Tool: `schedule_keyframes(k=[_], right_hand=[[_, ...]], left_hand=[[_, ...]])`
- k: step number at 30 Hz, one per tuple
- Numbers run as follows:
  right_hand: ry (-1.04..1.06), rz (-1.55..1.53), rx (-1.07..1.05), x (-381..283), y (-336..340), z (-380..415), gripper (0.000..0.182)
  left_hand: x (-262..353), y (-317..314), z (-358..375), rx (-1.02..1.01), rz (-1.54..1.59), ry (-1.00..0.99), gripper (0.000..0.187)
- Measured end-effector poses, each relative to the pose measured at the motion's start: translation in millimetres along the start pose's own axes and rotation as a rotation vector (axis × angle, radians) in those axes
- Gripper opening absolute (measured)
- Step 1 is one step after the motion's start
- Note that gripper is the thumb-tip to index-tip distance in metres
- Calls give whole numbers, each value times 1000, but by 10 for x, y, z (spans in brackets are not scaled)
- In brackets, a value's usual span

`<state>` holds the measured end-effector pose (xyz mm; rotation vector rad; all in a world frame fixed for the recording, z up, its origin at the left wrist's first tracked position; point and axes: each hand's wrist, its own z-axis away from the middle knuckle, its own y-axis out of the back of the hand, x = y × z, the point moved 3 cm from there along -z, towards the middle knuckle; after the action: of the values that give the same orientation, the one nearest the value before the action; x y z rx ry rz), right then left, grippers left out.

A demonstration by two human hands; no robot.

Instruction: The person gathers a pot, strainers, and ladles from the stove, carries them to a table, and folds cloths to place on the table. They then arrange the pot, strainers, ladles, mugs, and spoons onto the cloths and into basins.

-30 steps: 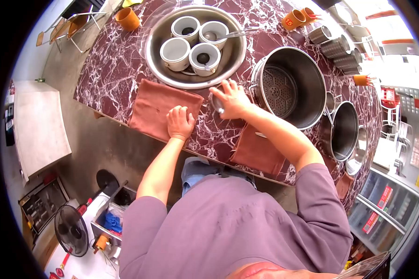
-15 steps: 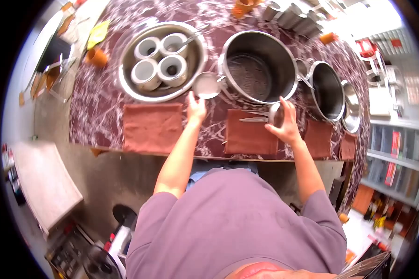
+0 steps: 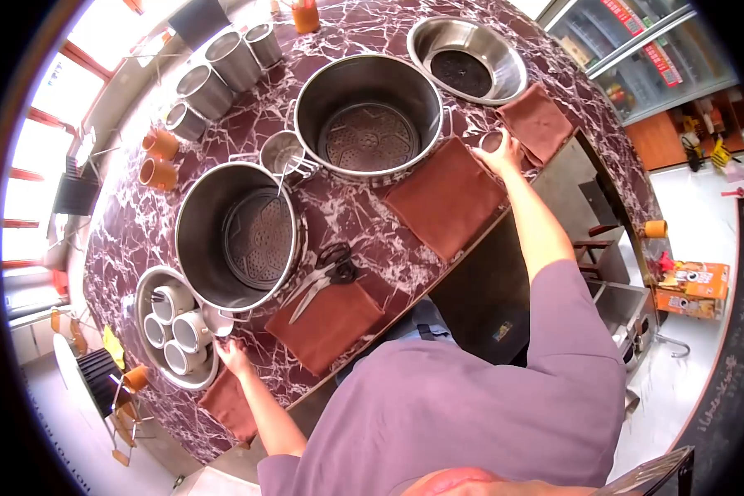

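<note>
My left hand (image 3: 236, 357) is at the lower left, its fingers closed at the near edge of a small round metal dish (image 3: 217, 321). That dish lies between a wide steel basin (image 3: 206, 379) and a deep steel pot (image 3: 189, 240). White mugs (image 3: 192, 331) stand in the basin. Over to the right, my right hand (image 3: 504, 157) is curled around a small round metal cup (image 3: 490, 142), between two folded brown cloths, the larger cloth (image 3: 446, 198) and the farther cloth (image 3: 536, 124). Scissors (image 3: 318, 277) lie partly on another brown cloth (image 3: 326, 326).
A second deep pot (image 3: 368, 169) stands beyond the cloths, with a ladle (image 3: 281, 153) between the pots. A steel basin (image 3: 504, 58) is at the back right. Metal canisters (image 3: 233, 62) and orange cups (image 3: 158, 173) line the far side. The table edge is near my body.
My view has swung to the right. My right hand has moved right with the cup, past the larger cloth toward the farther basin. My left hand stays by the round dish.
</note>
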<state>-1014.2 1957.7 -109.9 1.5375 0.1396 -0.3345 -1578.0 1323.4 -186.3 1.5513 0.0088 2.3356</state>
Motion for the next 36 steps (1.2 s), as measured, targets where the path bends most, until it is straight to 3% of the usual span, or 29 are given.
schedule_keyframes(k=[1, 4, 6, 9, 12, 14, 15, 16, 18, 20, 21, 22, 24, 26, 28, 30, 31, 32, 34, 36], right_hand=[[-64, 42, -67, -51, -90, -204, 113], [-127, 51, -197, -258, -324, -606, 115], [-116, 57, -154, -459, -411, -793, 109], [-110, -176, -150, -581, -707, -1209, 87], [25, -285, -30, -615, -1023, -1563, 75], [104, -558, 32, -436, -1351, -1878, 68], [91, -600, 110, -351, -1385, -1995, 55], [80, -690, 42, -446, -1387, -1959, 53], [-17, -960, -139, -566, -1206, -1654, 47], [-142, -1122, -167, -732, -848, -1424, 42], [20, -827, 15, -672, -763, -1516, 44], [-19, -764, 58, -689, -670, -1563, 43], [335, -632, 546, -1346, -267, -782, 37], [517, -876, 382, -2241, -40, 159, 31], [721, -878, 191, -3373, 174, 1521, 28], [921, -955, -91, -4184, 62, 2455, 31], [967, -950, -166, -4456, -53, 2763, 32], [995, -934, -240, -4705, -94, 3072, 33], [974, -902, -335, -5058, -164, 3433, 33], [932, -940, -368, -5239, -202, 3638, 31]], left_hand=[[9, -43, 131, 142, -71, 54, 58], [36, -96, 465, 169, -59, 149, 53], [55, -56, 591, 186, -71, 162, 51], [96, 87, 652, 220, 1, 176, 48], [94, 242, 646, 286, 29, 130, 44], [124, 282, 611, 235, 80, 107, 41], [92, 303, 583, 171, 218, 84, 40], [72, 358, 509, 135, 249, 103, 43], [215, 368, 535, 321, 122, 116, 47], [413, 420, 429, 356, 253, 64, 38], [446, 482, 256, 312, 336, 32, 34], [671, 445, 151, 350, 428, 84, 29], [907, 426, -213, 227, 681, 154, 33], [954, 336, -712, 32, 1025, 361, 55], [1301, 105, -1009, -143, 1221, 470, 78], [1601, -112, -1327, -120, 1357, 559, 85], [1506, -218, -1691, -184, 1504, 592, 76], [1468, -309, -1969, -72, 1604, 544, 51], [1441, -316, -2230, 118, 1756, 577, 27], [1290, -268, -2368, 42, 1770, 621, 23]])
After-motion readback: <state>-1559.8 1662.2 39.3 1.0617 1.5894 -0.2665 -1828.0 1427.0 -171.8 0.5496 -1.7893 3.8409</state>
